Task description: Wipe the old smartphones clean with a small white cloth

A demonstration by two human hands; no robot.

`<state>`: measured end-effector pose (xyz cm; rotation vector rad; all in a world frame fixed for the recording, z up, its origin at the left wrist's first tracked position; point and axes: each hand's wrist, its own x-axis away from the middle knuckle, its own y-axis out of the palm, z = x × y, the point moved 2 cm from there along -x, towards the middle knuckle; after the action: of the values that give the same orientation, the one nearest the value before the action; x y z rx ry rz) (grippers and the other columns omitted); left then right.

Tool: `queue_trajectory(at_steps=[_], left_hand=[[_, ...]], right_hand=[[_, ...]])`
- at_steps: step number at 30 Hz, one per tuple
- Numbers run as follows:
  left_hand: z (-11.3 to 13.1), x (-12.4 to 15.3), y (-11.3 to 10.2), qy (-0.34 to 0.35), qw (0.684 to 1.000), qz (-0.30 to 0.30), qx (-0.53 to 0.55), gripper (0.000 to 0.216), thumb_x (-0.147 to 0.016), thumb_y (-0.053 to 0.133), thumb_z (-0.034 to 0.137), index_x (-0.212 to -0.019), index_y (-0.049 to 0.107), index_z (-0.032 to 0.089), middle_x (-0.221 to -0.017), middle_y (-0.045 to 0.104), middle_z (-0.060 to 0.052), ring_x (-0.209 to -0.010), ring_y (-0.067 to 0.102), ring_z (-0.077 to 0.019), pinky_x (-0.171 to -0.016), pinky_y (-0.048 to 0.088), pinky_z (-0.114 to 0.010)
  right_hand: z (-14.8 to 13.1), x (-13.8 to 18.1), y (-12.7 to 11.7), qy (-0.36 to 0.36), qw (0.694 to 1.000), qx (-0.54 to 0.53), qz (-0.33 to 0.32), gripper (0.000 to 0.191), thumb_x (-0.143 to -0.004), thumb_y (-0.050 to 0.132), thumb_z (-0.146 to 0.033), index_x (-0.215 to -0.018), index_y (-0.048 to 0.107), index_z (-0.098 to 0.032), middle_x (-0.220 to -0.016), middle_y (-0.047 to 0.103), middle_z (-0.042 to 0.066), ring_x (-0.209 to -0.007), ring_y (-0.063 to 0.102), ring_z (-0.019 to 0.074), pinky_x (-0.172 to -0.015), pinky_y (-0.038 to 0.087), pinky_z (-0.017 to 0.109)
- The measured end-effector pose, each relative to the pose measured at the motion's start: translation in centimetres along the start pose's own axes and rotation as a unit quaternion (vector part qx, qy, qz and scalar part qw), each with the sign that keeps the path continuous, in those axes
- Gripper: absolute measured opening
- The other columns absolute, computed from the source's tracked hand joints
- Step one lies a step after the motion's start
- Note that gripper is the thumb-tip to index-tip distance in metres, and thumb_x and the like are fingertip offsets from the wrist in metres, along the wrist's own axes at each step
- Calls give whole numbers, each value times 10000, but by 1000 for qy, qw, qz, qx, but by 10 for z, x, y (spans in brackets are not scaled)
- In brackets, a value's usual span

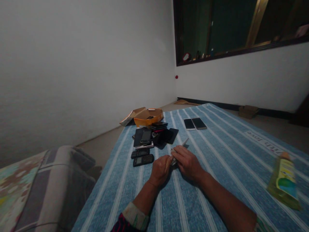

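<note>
My left hand (160,170) and my right hand (185,161) meet over the striped cloth, fingers closed and thumbs close together. From behind my right fingers sticks out a thin white object (185,141), flat and narrow from this angle; its kind is not clear. A small pale, crumpled-looking piece (173,161) shows between my hands, mostly covered by the fingers. Just left of my left hand lie two black keypad phones, the nearer phone (143,160) and the farther phone (140,153). Beyond them is a pile of dark phones (145,136).
An orange-yellow open box (145,121) stands behind the pile. Two phones with white edges (189,124) lie side by side farther right. A bottle of yellow-green liquid (285,182) lies on the blue striped cloth (231,193) at right. A draped bed or seat (55,187) is at left.
</note>
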<state>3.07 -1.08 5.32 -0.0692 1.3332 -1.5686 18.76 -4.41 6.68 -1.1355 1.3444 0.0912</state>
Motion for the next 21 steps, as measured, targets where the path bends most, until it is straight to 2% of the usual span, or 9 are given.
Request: queue_trajectory(at_steps=[8,16,21], left_hand=[[1,-3,0,-17,1000,6,18,388,-1026,321,307,-798,614,199,-654,609,-23,-584,589,-148,-612,487,-274],[-1,-3,1,-53,997,23,48,379,-1020,300,311,-770,564,204,-650,606,-31,-586,584,-159,-609,482,-283],[2,-4,1,-58,996,24,68,384,-1024,313,367,-843,604,194,-745,661,-46,-676,633,-163,-672,505,-277]], right_hand=[[34,2,1,75,997,18,22,413,-870,423,-37,-1203,625,-175,-1234,628,149,-1239,529,281,-1081,441,537],[0,2,16,13,1000,15,5,409,-896,414,-61,-1250,607,-127,-1269,613,177,-1286,499,300,-1095,438,535],[4,1,15,27,1000,-3,-1,402,-902,443,-69,-1250,626,-148,-1256,635,166,-1259,530,286,-1075,463,514]])
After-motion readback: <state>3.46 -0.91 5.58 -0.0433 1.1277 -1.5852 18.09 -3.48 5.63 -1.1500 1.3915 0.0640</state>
